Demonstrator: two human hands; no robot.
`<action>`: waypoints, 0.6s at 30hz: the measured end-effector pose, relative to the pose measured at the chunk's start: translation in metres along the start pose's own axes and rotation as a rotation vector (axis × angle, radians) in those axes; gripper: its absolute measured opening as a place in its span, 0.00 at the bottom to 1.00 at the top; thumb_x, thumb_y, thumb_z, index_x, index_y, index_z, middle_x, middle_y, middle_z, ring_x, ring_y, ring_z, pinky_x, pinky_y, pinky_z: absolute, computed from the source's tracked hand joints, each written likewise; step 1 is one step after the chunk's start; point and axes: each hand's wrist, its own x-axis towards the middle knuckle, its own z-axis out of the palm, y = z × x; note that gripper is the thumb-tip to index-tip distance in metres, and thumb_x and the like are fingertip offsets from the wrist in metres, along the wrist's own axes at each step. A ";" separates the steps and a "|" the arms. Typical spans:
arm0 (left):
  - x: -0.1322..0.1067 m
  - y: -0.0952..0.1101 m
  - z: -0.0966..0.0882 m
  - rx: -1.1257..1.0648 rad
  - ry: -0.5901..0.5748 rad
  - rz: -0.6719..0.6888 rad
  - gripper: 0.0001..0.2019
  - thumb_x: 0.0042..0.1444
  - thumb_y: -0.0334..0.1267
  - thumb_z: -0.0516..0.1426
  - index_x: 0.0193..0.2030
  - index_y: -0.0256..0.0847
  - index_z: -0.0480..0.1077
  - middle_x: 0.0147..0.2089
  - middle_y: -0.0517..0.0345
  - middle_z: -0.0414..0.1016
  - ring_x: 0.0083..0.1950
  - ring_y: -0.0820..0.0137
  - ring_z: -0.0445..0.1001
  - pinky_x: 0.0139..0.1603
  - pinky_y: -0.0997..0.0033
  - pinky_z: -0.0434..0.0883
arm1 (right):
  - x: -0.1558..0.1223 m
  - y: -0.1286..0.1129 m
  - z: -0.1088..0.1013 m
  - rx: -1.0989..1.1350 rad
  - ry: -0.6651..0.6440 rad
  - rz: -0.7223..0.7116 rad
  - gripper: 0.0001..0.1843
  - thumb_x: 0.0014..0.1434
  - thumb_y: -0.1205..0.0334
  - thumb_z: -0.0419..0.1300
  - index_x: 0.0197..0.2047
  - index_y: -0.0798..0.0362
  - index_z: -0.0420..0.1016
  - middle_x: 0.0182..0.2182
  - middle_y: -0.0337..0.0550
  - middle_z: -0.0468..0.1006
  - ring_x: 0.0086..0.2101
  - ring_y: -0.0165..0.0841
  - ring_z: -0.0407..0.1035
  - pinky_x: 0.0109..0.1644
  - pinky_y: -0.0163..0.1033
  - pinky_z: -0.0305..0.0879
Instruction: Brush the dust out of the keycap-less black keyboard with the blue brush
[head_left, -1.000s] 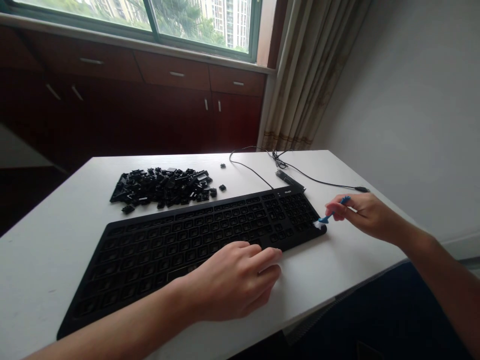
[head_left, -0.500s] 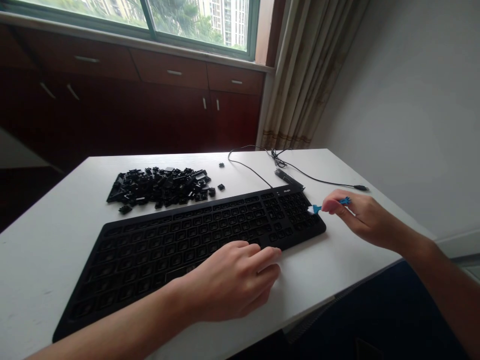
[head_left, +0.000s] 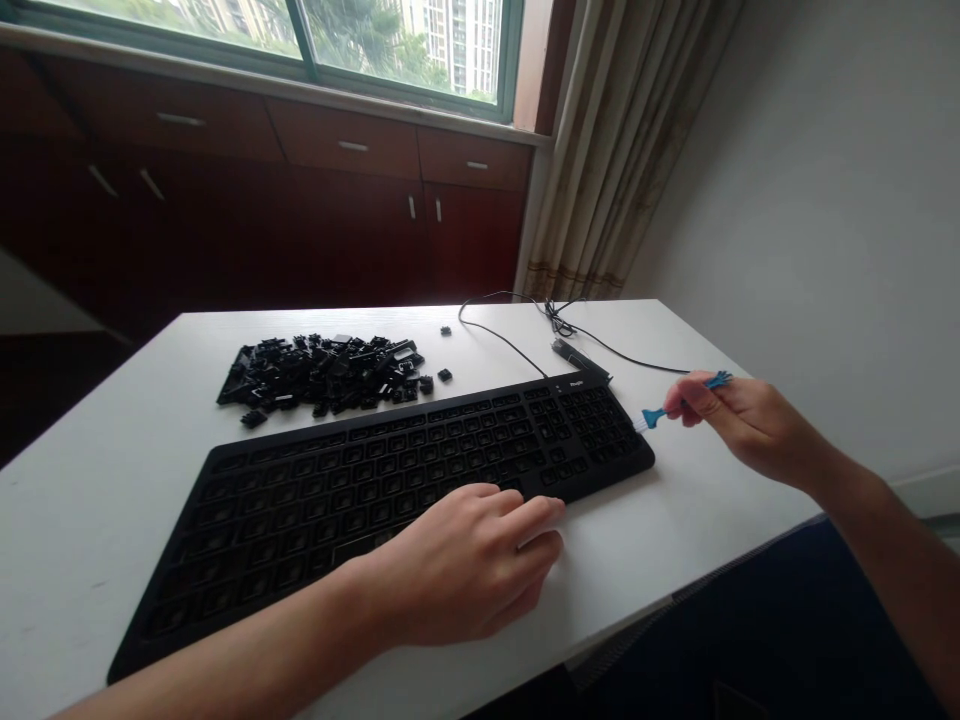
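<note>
A black keyboard (head_left: 360, 480) with its keycaps taken off lies across the white table (head_left: 112, 480). My left hand (head_left: 465, 560) rests palm down on the keyboard's near edge, fingers stretched forward and together, holding nothing. My right hand (head_left: 739, 420) pinches a small blue brush (head_left: 679, 400) by its handle. The brush's white bristle tip points left, just off the keyboard's right end, near the number pad.
A heap of loose black keycaps (head_left: 322, 372) sits behind the keyboard, with two stray caps (head_left: 445, 352) beside it. The keyboard's black cable (head_left: 555, 325) curls across the back right of the table. A curtain (head_left: 622, 150) hangs beyond, and dark wooden cabinets (head_left: 300, 210) stand under the window.
My right hand has lifted the brush from the keyboard's lower right corner and drawn it up and to the right, off the keyboard. My left hand has stayed put.
</note>
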 end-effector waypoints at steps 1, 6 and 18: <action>0.000 0.000 0.000 -0.002 0.003 -0.003 0.09 0.68 0.35 0.52 0.46 0.39 0.74 0.59 0.56 0.76 0.38 0.70 0.75 0.38 0.63 0.73 | 0.000 0.000 0.001 -0.027 -0.026 -0.019 0.21 0.72 0.44 0.51 0.42 0.48 0.79 0.37 0.42 0.80 0.37 0.36 0.73 0.44 0.42 0.68; 0.000 0.001 -0.001 0.000 0.016 0.007 0.10 0.68 0.36 0.52 0.47 0.39 0.74 0.60 0.56 0.76 0.37 0.70 0.75 0.39 0.62 0.73 | -0.002 -0.009 0.009 -0.152 -0.178 -0.151 0.17 0.74 0.49 0.50 0.41 0.48 0.74 0.36 0.42 0.78 0.38 0.36 0.71 0.45 0.44 0.66; 0.002 0.001 -0.002 0.013 0.028 0.020 0.10 0.67 0.35 0.53 0.46 0.38 0.75 0.57 0.51 0.77 0.38 0.70 0.75 0.39 0.64 0.74 | 0.001 -0.006 0.005 0.105 -0.026 0.063 0.26 0.71 0.39 0.50 0.37 0.49 0.80 0.32 0.44 0.79 0.34 0.37 0.72 0.43 0.43 0.69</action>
